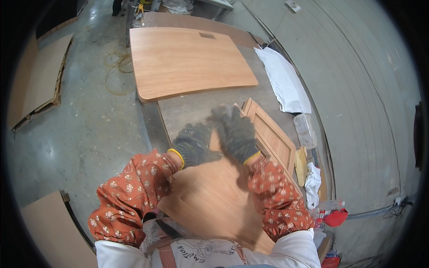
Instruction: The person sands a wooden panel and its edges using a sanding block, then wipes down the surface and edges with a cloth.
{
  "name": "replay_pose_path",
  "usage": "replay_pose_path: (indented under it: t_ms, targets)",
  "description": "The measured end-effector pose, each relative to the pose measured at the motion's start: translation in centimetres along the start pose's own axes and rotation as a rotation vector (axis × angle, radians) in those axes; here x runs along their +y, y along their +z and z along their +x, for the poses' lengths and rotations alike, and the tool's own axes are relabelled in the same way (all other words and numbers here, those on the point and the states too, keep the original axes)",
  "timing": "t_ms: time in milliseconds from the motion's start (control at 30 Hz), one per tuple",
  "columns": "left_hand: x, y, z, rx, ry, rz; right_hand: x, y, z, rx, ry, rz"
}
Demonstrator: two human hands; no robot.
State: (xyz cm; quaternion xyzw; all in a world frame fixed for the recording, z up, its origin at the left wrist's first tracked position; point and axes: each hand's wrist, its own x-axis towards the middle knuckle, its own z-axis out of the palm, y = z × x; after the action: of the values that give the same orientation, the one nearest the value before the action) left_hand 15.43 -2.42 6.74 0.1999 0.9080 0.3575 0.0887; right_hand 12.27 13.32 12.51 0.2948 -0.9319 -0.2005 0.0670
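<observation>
Both my hands wear dark knitted gloves with yellow cuffs. My left hand [194,145] lies over the upper left part of a wood-grain panel [207,197] directly before me, fingers pointing up and to the right. Close beside it, my right hand [234,134] is blurred over the panel's top corner; whether its fingers grip the panel cannot be told. To the right of that hand, framed wooden door panels [273,134] lie at a slant, partly overlapping. Farther ahead, a large wood-grain board [191,63] with rounded corners and a small rectangular cutout rests on the worktable [181,107].
A white sheet [285,80], a clear-wrapped block [305,130], a yellow sponge-like piece [300,165] and a crumpled white bag [313,184] line the right edge. Coiled hose [119,63] lies on the floor at left, near stacked boards [47,77]. Another board [55,231] stands lower left.
</observation>
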Motion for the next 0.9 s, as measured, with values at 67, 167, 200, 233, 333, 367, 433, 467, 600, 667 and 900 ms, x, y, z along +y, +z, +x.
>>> replay_pose_path:
  t_ms: [67,167,200,233,333,367,433,467,600,667,900]
  targets:
    - [1.1,-0.2,1.1,-0.123,0.020,0.002,-0.3,1.0,-2.3,-0.133,0.133,0.186]
    - [-0.2,0.6,-1.9,0.134,0.131,0.084,1.6,-0.5,-0.6,-0.127,0.160,0.189]
    - [-0.9,1.0,-3.6,0.186,0.199,0.188,2.4,-0.5,-0.6,-0.093,0.159,0.168]
    - [-1.3,1.1,-5.3,0.246,0.264,0.297,2.6,-0.6,-0.4,-0.074,0.122,0.076]
    - [0.4,-1.0,-11.0,0.095,0.051,0.021,1.7,0.9,-1.2,-0.009,0.032,-0.020]
    - [0.9,-1.8,-12.6,0.055,-0.046,-0.118,-0.1,0.8,-1.7,0.040,0.000,0.053]
    - [0.7,-0.6,-15.3,0.105,-0.215,-0.429,-5.4,-1.9,-2.8,0.162,-0.122,0.173]
    - [0.2,1.2,-16.1,0.176,-0.260,-0.598,-7.2,-0.5,-4.0,0.291,-0.275,0.286]
    - [1.3,3.1,-18.5,0.406,-0.439,-1.318,-7.9,-2.9,-4.9,0.254,-0.380,0.352]
    - [1.8,3.9,-20.1,0.454,-0.503,-1.451,-3.8,-0.5,-1.6,0.074,-0.229,0.163]
    - [3.3,6.8,-21.1,0.328,-0.532,-1.427,-4.9,-0.3,-2.3,0.289,-0.213,0.190]
